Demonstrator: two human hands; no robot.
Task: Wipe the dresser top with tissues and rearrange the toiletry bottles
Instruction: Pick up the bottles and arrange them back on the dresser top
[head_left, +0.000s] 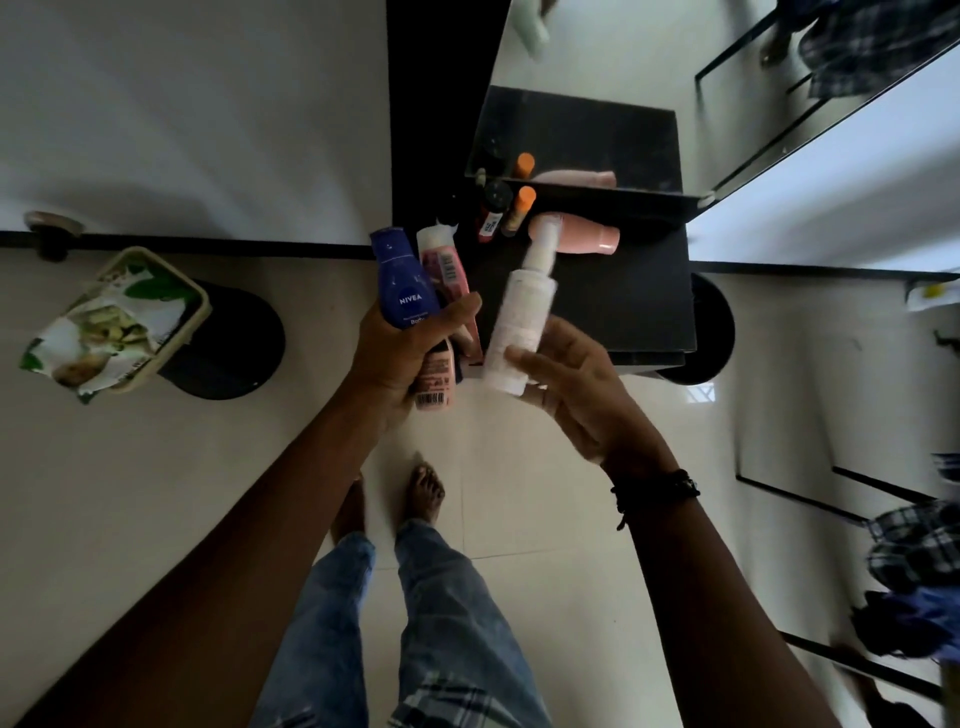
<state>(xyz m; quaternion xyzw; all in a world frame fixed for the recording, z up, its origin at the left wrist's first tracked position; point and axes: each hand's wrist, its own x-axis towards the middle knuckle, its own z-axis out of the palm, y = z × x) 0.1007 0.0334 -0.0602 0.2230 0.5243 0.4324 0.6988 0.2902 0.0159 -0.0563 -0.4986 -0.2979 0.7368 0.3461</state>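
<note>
My left hand (400, 353) grips a blue Nivea bottle (402, 280) together with a pink bottle (441, 374) and a pink tube (444, 262), in front of the black dresser top (623, 301). My right hand (576, 395) holds a white spray bottle (522, 317), blurred and tilted, above the dresser's front edge. On the dresser lie a pink bottle on its side (587, 236), an orange-capped tube (519, 213) and a small dark-capped bottle (493, 210), near the mirror (582, 135).
A bin (156, 312) stuffed with a printed bag sits on the floor to the left, beside a round black base (234, 348). Another round black base (711, 332) is under the dresser's right side. My bare feet (415, 499) stand on pale tiles.
</note>
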